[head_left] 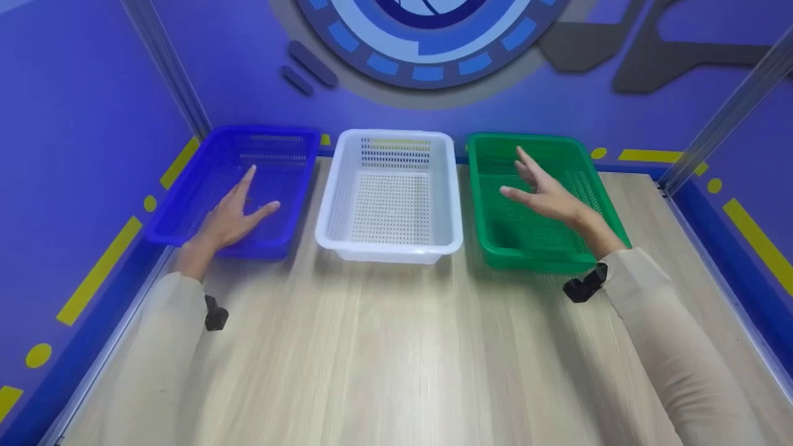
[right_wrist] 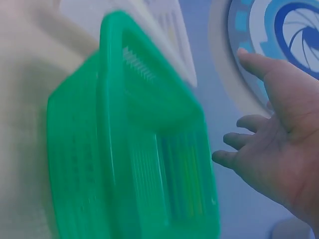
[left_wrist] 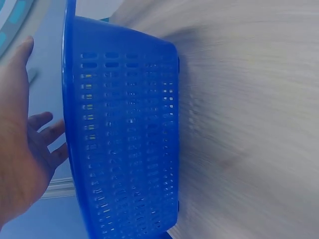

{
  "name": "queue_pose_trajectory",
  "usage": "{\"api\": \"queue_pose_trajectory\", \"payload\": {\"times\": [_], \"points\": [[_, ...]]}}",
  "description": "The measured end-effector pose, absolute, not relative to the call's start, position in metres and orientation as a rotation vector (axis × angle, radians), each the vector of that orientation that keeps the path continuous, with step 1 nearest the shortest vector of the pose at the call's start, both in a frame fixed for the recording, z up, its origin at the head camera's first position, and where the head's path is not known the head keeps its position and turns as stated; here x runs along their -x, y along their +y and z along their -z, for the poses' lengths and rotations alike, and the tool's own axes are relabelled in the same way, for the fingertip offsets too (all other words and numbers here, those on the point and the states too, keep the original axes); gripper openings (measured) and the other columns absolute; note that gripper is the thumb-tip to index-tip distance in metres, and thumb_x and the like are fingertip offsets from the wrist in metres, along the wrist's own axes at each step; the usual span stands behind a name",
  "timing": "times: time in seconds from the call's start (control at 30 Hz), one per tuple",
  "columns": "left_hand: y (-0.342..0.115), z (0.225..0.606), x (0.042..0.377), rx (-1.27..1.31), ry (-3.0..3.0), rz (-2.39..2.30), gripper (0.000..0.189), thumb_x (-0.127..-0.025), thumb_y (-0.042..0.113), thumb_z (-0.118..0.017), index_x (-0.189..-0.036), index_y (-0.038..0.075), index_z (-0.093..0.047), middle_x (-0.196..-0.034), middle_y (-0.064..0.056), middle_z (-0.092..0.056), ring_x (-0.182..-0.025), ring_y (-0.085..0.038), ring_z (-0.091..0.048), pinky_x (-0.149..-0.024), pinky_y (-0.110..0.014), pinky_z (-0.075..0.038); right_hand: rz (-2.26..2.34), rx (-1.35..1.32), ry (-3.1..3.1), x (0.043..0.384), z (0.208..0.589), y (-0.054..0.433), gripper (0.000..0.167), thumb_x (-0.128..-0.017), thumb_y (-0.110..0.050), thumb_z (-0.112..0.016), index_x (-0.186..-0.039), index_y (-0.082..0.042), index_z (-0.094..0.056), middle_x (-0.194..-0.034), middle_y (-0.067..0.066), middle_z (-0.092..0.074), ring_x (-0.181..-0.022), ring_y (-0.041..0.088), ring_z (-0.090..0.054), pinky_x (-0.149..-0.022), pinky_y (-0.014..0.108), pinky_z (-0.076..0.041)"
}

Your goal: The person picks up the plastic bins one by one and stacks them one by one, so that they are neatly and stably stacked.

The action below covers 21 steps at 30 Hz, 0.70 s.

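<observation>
Over the blue basket (head_left: pixel 291 238) my left hand (head_left: pixel 230 217) hovers with its fingers extended and the thumb spread. In the left wrist view that hand (left_wrist: pixel 25 134) shows beyond the basket's rim (left_wrist: pixel 70 99) and holds nothing. My right hand (head_left: pixel 548 195) is above the green basket (head_left: pixel 526 257), thumb apart from the fingers, likewise holding nothing. The right wrist view has this hand (right_wrist: pixel 284 134) beside the green basket's rim (right_wrist: pixel 112 124), with a visible gap between them. Between the two stands a white basket (head_left: pixel 390 248) with a perforated bottom, no hand near it.
The three baskets stand in a row at the back of a wood-grain table (head_left: pixel 384 347). Behind them rises a blue printed wall (head_left: pixel 248 93), with side panels left and right. Metal posts (head_left: pixel 173 68) mark the corners. A black wrist mount (head_left: pixel 585 285) sits at the right cuff.
</observation>
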<state>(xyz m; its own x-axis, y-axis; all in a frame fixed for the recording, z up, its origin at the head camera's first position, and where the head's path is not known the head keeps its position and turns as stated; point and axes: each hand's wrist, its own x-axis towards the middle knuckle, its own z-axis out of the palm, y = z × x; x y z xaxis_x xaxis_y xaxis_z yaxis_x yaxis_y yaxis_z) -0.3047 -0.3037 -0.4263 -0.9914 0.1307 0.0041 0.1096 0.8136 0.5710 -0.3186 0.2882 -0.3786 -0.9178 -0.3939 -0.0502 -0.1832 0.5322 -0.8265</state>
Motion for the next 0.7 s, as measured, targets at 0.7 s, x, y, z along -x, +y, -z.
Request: {"api": "queue_pose_trajectory", "payload": {"times": [0.7], "points": [[-0.344, 0.428, 0.278, -0.233, 3.046, -0.969, 0.083, -0.103, 0.052, -0.054, -0.165, 0.012, -0.016, -0.155, -0.031, -0.040, -0.137, -0.051, -0.045, -0.111, -0.074, -0.033, 1.583, 0.656, 2.261, 0.302, 0.383, 0.204, 0.071, -0.106, -0.023, -0.057, -0.165, -0.015, -0.019, -0.167, 0.015, -0.032, -0.153, 0.035, -0.034, -0.120, 0.058, -0.035]]}}
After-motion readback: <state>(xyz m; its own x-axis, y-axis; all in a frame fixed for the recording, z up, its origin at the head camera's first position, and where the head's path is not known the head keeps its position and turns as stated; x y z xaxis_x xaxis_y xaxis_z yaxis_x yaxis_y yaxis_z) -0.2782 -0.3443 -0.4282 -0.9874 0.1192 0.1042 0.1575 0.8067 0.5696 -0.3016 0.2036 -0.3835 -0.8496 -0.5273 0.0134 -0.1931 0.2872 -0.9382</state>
